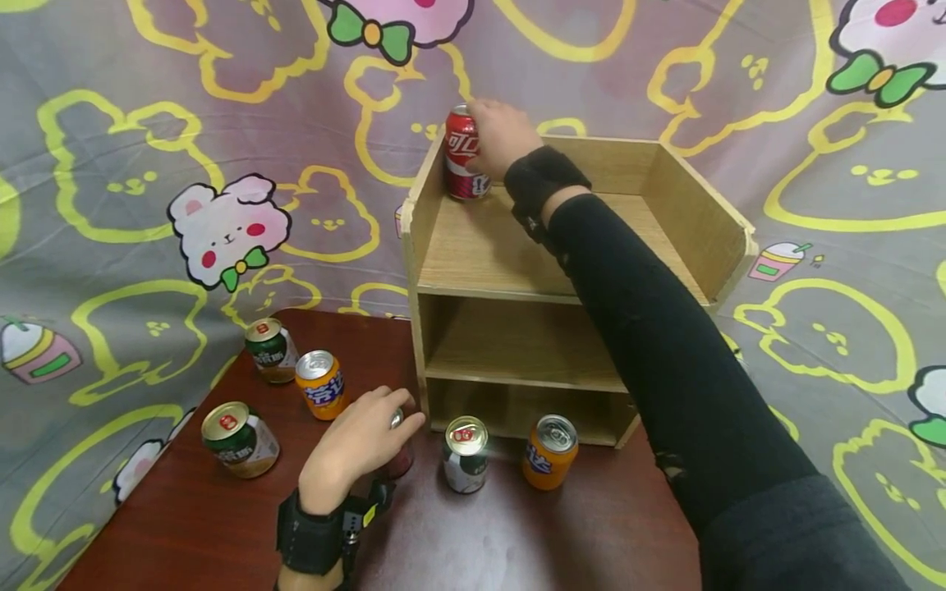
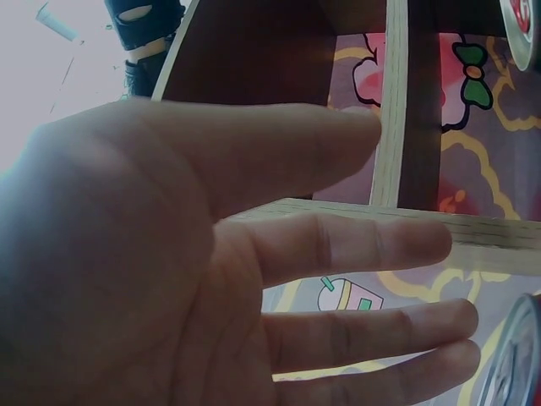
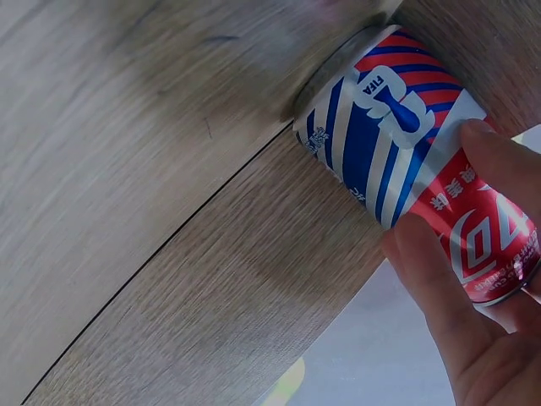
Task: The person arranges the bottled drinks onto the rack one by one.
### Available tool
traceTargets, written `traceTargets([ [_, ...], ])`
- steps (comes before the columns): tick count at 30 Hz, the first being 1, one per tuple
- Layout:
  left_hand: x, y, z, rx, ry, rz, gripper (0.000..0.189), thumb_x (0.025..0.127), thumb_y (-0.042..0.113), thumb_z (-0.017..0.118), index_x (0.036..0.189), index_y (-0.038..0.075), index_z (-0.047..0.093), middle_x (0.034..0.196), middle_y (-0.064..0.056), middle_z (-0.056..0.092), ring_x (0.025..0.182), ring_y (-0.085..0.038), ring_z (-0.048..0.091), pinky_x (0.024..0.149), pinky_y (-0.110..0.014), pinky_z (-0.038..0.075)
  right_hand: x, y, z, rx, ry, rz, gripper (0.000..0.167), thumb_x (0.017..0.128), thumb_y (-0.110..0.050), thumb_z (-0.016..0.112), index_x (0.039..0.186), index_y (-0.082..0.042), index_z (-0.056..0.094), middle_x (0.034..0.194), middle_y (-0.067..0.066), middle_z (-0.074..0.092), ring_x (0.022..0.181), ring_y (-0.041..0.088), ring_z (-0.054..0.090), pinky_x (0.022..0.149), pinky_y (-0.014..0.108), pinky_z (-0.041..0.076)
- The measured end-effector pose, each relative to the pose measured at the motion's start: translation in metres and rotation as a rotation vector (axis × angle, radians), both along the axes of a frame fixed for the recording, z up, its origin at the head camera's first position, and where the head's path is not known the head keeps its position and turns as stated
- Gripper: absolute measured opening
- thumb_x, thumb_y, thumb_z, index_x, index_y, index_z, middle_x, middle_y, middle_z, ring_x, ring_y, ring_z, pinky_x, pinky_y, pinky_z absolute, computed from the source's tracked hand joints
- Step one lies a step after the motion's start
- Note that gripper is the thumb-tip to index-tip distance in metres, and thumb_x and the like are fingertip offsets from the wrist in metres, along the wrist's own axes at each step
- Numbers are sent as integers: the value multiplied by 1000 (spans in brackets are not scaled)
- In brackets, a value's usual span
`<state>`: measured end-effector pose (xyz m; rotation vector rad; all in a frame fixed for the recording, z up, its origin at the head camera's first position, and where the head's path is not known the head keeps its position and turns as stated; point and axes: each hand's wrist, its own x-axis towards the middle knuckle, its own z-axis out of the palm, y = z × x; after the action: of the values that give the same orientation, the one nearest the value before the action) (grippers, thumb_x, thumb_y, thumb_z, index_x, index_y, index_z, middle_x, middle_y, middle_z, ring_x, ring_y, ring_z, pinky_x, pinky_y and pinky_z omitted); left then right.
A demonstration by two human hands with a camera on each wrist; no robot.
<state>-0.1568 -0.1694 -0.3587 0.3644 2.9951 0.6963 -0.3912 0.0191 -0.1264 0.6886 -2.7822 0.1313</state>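
On the top shelf, my right hand grips a red cola can standing upright in the back left corner. In the right wrist view, thumb and fingers curl round the red part of this can, its striped base end against the wood. Down at the table, my left hand reaches over another can, dark red and mostly hidden beneath the fingers. The left wrist view shows that hand with straight, spread fingers, and the can's silver top just past the fingertips.
A wooden shelf unit stands at the table's back. In front of it are a green-and-white can and an orange can. Farther left stand another orange can and two green cans. A patterned cloth hangs behind.
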Motion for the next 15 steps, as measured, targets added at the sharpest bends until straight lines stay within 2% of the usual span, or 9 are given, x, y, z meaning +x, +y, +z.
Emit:
traceTargets([
  [6, 0, 0, -1, 12, -10, -3, 40, 93, 35, 60, 120, 7, 61, 118, -14, 58, 107, -29, 56, 88, -48, 47, 0, -5, -1, -1, -15, -45, 81, 85, -25, 71, 149, -6, 24, 150, 12, 29, 136, 29, 30, 111, 42, 21],
  [15, 1, 2, -1, 2, -9, -6, 42, 93, 35, 60, 122, 5, 60, 120, -16, 57, 108, -31, 56, 90, -49, 45, 4, -11, -6, -32, 22, -84, 80, 84, -27, 72, 146, -5, 27, 146, 13, 35, 131, 31, 38, 108, 42, 29],
])
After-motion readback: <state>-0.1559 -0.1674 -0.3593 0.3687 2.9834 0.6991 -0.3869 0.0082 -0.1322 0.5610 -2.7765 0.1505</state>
